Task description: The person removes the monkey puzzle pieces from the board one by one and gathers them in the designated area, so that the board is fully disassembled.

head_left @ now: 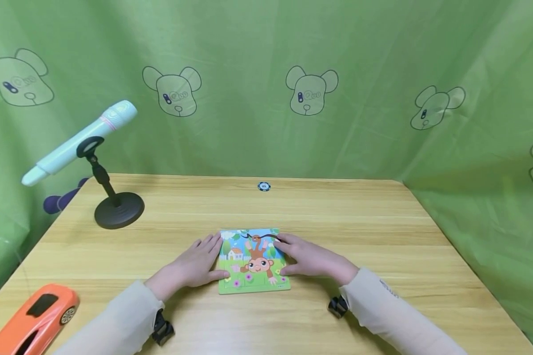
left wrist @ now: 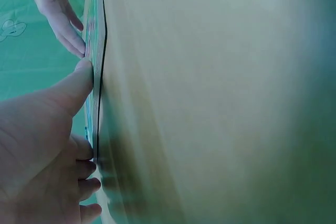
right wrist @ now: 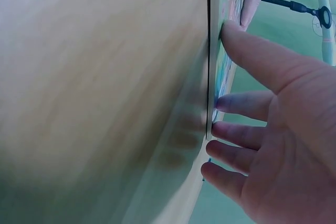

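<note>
A square monkey picture puzzle lies flat on the wooden table, showing a monkey hanging from a branch beside a small house. My left hand rests along its left edge, the thumb on the lower left part and the fingers stretched out by the upper left corner. On the opposite side, my right hand touches the right edge with thumb and fingertips. In the left wrist view, the left thumb lies against the board's thin side. The right wrist view shows the right thumb on the board's rim, fingers loosely extended.
A pale blue microphone sits on a black stand at the back left. An orange toy car is at the front left. A small round chip lies near the table's back edge. Green curtain surrounds the table.
</note>
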{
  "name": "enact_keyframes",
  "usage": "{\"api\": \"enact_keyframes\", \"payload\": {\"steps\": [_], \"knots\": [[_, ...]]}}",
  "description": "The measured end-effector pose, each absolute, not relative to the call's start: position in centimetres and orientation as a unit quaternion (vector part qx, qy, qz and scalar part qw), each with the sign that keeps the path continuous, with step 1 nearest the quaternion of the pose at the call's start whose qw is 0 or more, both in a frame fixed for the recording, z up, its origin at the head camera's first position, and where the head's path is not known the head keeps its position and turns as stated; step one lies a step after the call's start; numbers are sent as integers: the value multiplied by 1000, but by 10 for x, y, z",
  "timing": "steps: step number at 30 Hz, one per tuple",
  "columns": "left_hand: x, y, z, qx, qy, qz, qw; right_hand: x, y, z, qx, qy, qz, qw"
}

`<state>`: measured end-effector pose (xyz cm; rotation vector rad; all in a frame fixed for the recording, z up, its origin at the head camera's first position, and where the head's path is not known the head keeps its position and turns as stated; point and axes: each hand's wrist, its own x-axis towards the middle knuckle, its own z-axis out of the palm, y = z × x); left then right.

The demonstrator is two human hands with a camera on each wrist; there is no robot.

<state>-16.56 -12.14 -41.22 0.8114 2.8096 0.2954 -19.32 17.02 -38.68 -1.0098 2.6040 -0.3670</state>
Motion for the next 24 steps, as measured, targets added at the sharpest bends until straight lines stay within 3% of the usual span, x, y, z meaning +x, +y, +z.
{"api": "enact_keyframes", "payload": {"steps": [14,24], "knots": [[-164,-118,-405,270,951,100,113,-202,166,-378,-353,914,-105,170],[-166,-117,-406,264,953,96,111,-224,130,-371,-401,887,-180,142]]}}
